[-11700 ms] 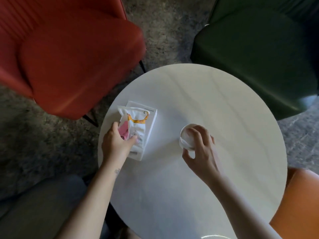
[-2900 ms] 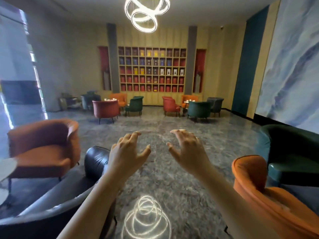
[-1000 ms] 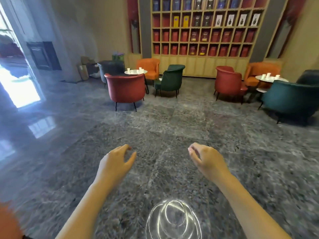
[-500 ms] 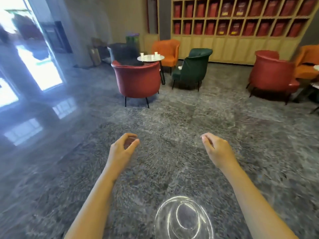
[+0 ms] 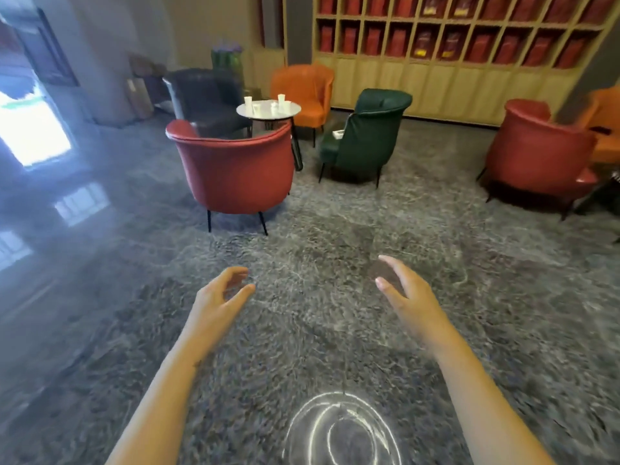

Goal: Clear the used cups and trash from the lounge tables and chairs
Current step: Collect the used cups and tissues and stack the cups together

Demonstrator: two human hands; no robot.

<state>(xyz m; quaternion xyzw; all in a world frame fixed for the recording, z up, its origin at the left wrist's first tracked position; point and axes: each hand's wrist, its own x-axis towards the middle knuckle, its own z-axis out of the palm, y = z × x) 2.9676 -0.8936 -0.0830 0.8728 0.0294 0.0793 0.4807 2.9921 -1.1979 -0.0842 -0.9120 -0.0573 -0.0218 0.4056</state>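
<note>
Left hand (image 5: 218, 297) and right hand (image 5: 406, 290) both empty, fingers loosely curled, over grey stone floor (image 5: 318, 250). White paper cups (image 5: 281, 99) on small round white table (image 5: 292, 110), well ahead, behind red armchair (image 5: 235, 166).

Two arms, bare to lower frame edge. left hand (image 5: 218, 298), right hand (image 5: 407, 293): slim fingers, short plain nails. left forearm (image 5: 167, 391): small dark mark (image 5: 198, 364) near wrist.
</note>
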